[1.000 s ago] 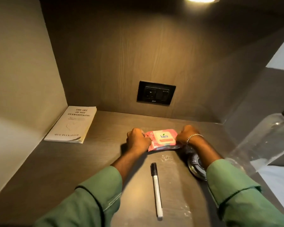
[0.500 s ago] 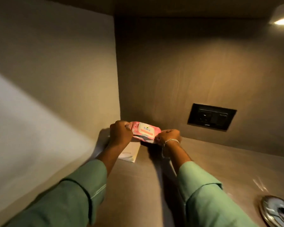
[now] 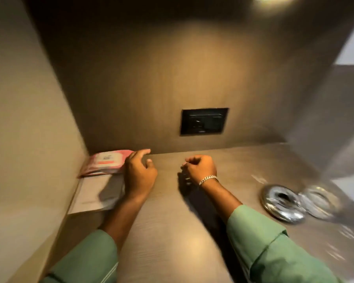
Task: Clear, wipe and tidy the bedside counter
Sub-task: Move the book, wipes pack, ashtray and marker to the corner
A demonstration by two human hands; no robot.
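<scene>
A pink pack of wet wipes lies on top of the white book in the back left corner of the wooden counter. My left hand hovers just right of the pack with fingers spread, holding nothing. My right hand, with a silver bracelet at the wrist, is loosely curled over the middle of the counter and holds nothing. Both sleeves are green.
A black socket plate sits in the back wall. A shiny metal dish and a blurred clear bottle stand at the right edge. Side walls close in the counter on the left and right.
Both hands carried the wipes pack from the counter's middle to the left corner, set it on the book and let go. The pen has left the view.
</scene>
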